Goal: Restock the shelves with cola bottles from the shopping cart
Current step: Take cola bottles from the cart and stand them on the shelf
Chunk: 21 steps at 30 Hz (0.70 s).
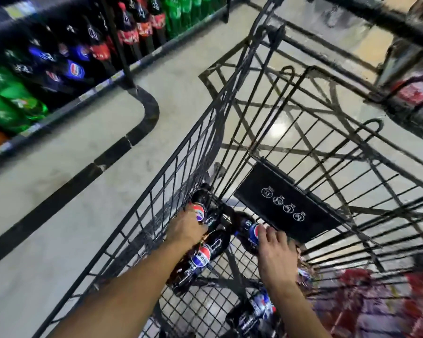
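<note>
- Both bare forearms are reaching down into the shopping cart [171, 172] from its near end.
- Near bottle [254, 313]: dark cola with a blue label, lying on the cart's wire floor between the forearms.
- Left hand [186, 228]: curling its fingers over the upper bottle [199, 212] and grasping it against the cart's left wall.
- Middle bottle [200, 259]: lying on its side in the cart just under the left wrist, with its red, white and blue label facing up.
- Right hand [276, 254]: lying with spread fingers on the flap-side bottle [250, 234]; whether it is clasping the bottle cannot be told.
- Black flap [283, 203]: hanging inside the cart, just beyond the right hand's fingertips, and showing four white round symbols.
- Shelf [59, 113]: running along the cart's left side, well apart across the pale floor [83, 167].
- Shelf stock: blue-label cola [76, 69], red-label cola [130, 35] and green bottles [12, 101] are standing in blurred rows.
</note>
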Motion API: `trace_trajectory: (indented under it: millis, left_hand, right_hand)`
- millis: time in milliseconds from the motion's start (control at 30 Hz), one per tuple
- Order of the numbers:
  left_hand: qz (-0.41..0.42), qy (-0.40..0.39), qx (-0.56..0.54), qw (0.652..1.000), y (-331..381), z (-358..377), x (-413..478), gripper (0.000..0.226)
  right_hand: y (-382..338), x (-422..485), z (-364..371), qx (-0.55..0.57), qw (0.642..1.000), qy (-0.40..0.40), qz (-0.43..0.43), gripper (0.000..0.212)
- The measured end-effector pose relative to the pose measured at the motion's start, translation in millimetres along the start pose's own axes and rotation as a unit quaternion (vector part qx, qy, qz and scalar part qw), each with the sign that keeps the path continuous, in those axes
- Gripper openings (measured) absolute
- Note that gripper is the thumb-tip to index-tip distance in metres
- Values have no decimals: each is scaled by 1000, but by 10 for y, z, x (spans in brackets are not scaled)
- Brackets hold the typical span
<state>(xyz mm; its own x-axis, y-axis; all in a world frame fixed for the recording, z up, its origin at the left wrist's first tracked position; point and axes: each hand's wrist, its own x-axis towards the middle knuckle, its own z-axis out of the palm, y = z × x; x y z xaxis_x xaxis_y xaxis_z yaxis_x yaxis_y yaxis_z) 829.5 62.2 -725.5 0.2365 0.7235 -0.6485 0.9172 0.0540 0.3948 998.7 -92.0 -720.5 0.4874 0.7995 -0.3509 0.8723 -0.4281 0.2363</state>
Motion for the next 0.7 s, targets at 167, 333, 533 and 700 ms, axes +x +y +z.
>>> trace_trajectory:
  millis: [167,333,533,700]
  left_hand:
    - [-17,-31,-70,997,-21,-140,-237,21]
    - [-11,-39,-88,995,100,-564,-867,63]
    - [33,-71,-164,983,457,-1472,-1897,34]
    - [89,-35,-201,975,617,-2250,-2863,36]
  right_hand:
    - [-60,11,-196,16,997,-78,9,77]
    - [88,-415,-547,179,970,-140,88,45]
    - [295,-1503,-1581,301,928,-162,150,71]
    - [409,-2021,-2528,392,891,-163,160,67]
